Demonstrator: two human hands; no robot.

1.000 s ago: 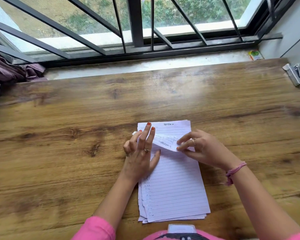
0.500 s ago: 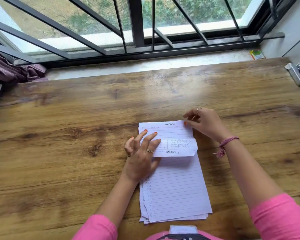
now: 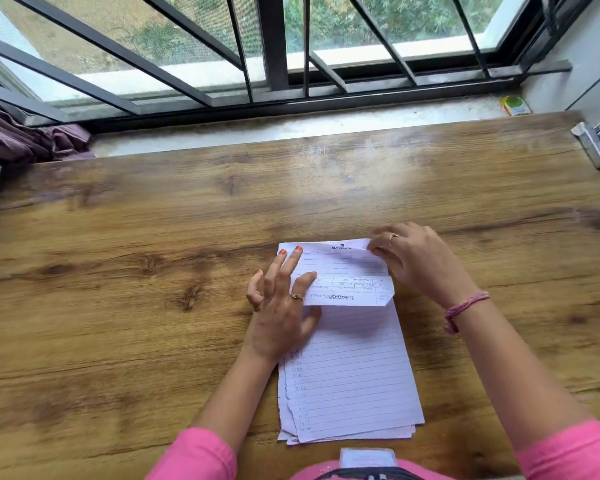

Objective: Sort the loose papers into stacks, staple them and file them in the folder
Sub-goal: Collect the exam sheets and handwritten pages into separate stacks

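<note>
A stack of lined white papers [image 3: 354,368] lies on the wooden table [image 3: 118,306] in front of me. The top sheet's upper part is folded down toward me, its written side [image 3: 350,294] showing. My left hand [image 3: 281,313] presses flat on the left of that fold, fingers spread. My right hand [image 3: 420,261] pinches the upper right corner of the sheet beneath and lifts it slightly. A grey stapler [image 3: 593,147] lies at the table's far right edge.
A barred window [image 3: 274,46] and a stone sill [image 3: 291,126] run along the table's far side. A small green and orange box [image 3: 516,106] sits on the sill at right. Purple cloth [image 3: 32,140] bunches at the far left.
My right hand let go of the folded flap and moved up to the stack's top right corner, now lifting it. My left hand stayed on the fold.
</note>
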